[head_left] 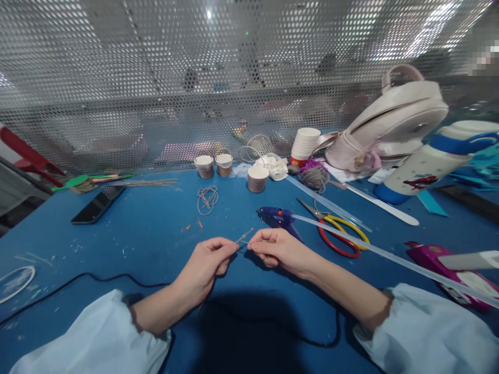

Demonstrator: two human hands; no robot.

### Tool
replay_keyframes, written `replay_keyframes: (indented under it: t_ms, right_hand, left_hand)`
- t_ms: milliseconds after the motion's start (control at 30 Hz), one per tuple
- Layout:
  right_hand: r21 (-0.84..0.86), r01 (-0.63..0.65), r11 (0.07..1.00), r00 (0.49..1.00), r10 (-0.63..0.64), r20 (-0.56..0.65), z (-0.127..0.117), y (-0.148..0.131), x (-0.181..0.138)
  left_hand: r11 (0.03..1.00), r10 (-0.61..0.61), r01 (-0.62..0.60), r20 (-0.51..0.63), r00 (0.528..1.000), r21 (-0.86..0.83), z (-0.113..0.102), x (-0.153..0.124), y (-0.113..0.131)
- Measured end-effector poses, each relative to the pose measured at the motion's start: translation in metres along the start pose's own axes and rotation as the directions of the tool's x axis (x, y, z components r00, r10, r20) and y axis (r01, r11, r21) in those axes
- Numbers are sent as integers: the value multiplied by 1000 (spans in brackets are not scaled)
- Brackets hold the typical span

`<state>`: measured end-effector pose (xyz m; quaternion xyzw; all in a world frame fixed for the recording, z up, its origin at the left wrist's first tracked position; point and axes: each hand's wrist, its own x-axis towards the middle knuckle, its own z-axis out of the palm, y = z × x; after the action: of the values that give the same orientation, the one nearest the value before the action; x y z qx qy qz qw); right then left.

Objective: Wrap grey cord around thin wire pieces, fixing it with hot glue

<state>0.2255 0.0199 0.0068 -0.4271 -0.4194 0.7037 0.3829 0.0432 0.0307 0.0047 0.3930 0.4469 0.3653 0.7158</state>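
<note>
In the head view my left hand (208, 259) is closed in a pinch on a thin wire (245, 235), whose tip points up and to the right. Close beside it, my right hand (278, 249) pinches a fine grey strand of yarn (243, 241) that runs to the wire. Just beyond my right hand lies a blue glue gun (275, 213) with a long clear glue stick in its back. Scissors (331, 226) with red and yellow handles lie to its right. A loose tangle of grey yarn (207, 200) rests farther off.
Small covered cups (257, 179), stacked paper cups (305, 145) and a yarn ball (315, 177) stand toward the back. A phone (99, 203) and several wires (150, 183) lie left. A bottle (429, 163), backpack (390, 124) and magenta tool (432, 259) are right. A black cord (117, 275) crosses the table.
</note>
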Motion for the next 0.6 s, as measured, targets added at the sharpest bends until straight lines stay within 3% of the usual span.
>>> replay_keyframes:
  t_ms: [300, 467, 600]
  right_hand:
    - [-60, -15, 998, 1000, 15, 2, 0, 1, -1]
    - [-239, -54, 970, 998, 59, 14, -1, 7, -6]
    - [-406, -66, 912, 997, 81, 18, -3, 5, -16]
  left_hand:
    - [999, -3, 4, 26, 1000, -33, 2, -2, 0]
    - [989, -29, 52, 168, 985, -139, 3, -8, 4]
    - [976, -36, 79, 205, 978, -202, 1, -8, 2]
